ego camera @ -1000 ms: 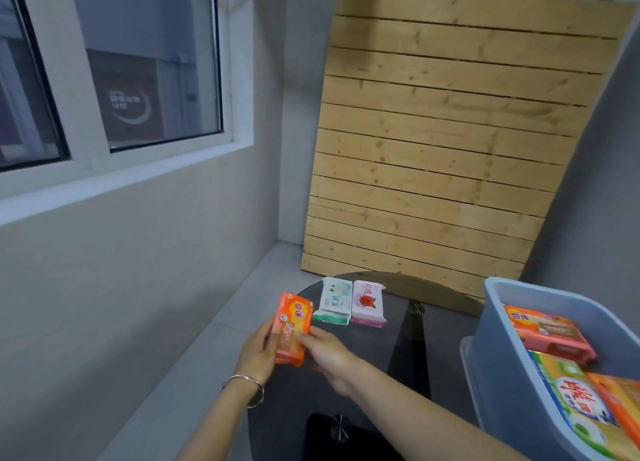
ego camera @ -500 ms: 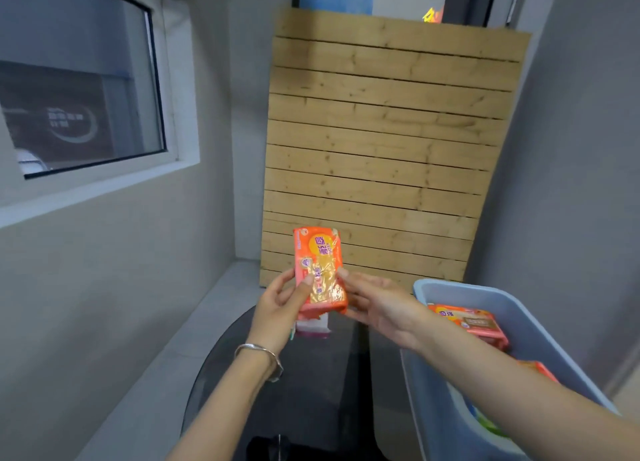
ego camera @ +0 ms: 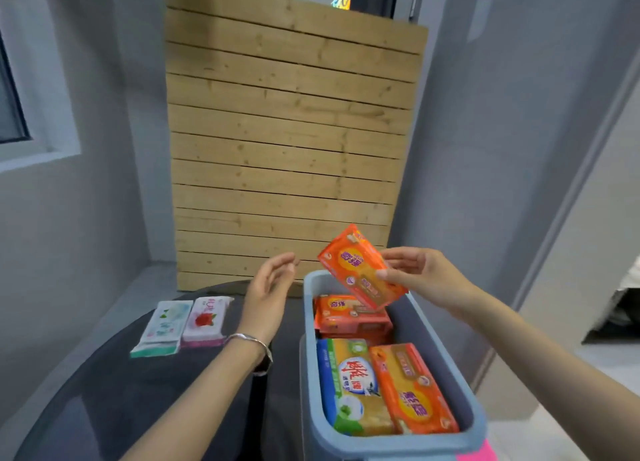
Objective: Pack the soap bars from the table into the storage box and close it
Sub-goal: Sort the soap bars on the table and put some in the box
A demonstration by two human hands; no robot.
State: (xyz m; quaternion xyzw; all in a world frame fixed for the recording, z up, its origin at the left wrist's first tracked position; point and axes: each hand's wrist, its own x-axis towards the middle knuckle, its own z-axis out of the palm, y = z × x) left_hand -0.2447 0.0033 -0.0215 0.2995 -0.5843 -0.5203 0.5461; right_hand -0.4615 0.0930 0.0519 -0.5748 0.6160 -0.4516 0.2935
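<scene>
My right hand pinches an orange soap bar by its right edge, thumb on the front of the wrapper and fingers behind. The bar is tilted, upper end leaning left, and hangs in the air above the far end of the grey box, not touching it.

My left hand is empty and open, palm turned right toward the bar, fingers loosely curved, a short gap from the bar. A metal bangle circles that wrist.

The box stands open at the right edge of the dark round table. Inside, at the far end, lies another orange bar. Nearer me lie two larger packs side by side: a green and yellow pack on the left, an orange pack on the right, touching each other.

On the tabletop's far left side two bars lie flat, side by side and touching: a white and green bar on the left and a white and pink bar with a red flower on the right.

A wooden slat panel leans against the grey wall behind the table.
</scene>
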